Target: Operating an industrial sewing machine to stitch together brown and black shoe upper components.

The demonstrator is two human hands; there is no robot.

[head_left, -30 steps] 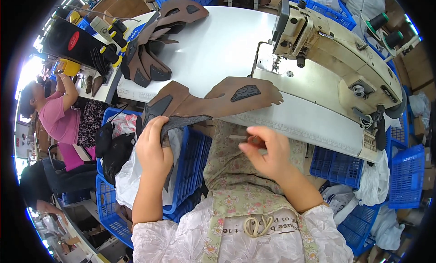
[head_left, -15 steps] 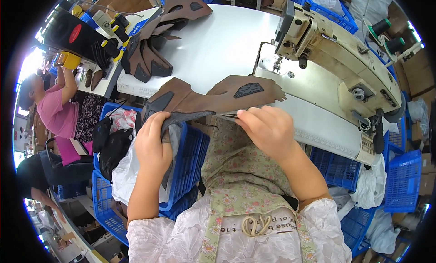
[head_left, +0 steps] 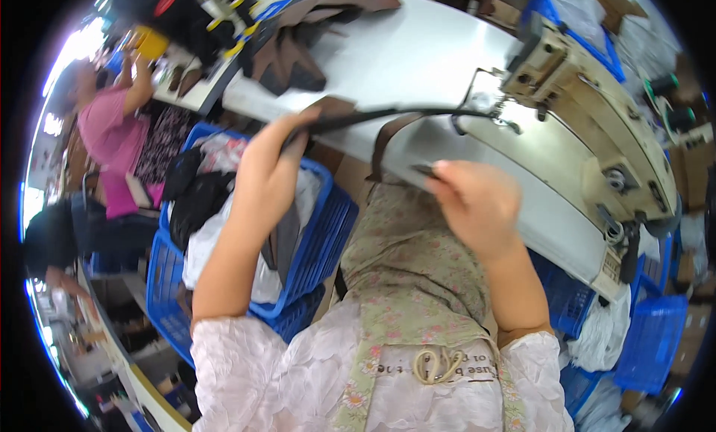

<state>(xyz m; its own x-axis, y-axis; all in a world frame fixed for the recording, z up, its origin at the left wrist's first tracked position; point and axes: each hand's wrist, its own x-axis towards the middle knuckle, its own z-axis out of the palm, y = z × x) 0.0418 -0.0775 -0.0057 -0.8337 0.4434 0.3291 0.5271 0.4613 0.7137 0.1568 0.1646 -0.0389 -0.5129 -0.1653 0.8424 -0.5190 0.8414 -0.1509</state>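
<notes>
My left hand (head_left: 267, 171) is raised near the table's front edge, its fingers closed on a brown shoe upper (head_left: 390, 137). The piece is turned edge-on, so a dark curved band stretches right toward the sewing machine's (head_left: 589, 126) needle area. Lower and to the right, apart from the upper, my right hand (head_left: 479, 205) is closed round a small dark pointed tool (head_left: 425, 169). It looks like thread snips, but blur hides its exact kind. More brown upper pieces (head_left: 287, 59) lie stacked on the white table (head_left: 425, 52) at the back left.
Blue crates (head_left: 313, 246) holding white bags and black pieces stand left of my lap. Other blue crates (head_left: 649, 342) are at the right. Thread spools (head_left: 680, 119) stand at the far right. A person in a pink top (head_left: 112, 126) works at the left.
My left hand has lifted the upper and turned it from flat to edge-on. My right hand, with the tool, has come away from its edge and moved slightly right. The view has shifted.
</notes>
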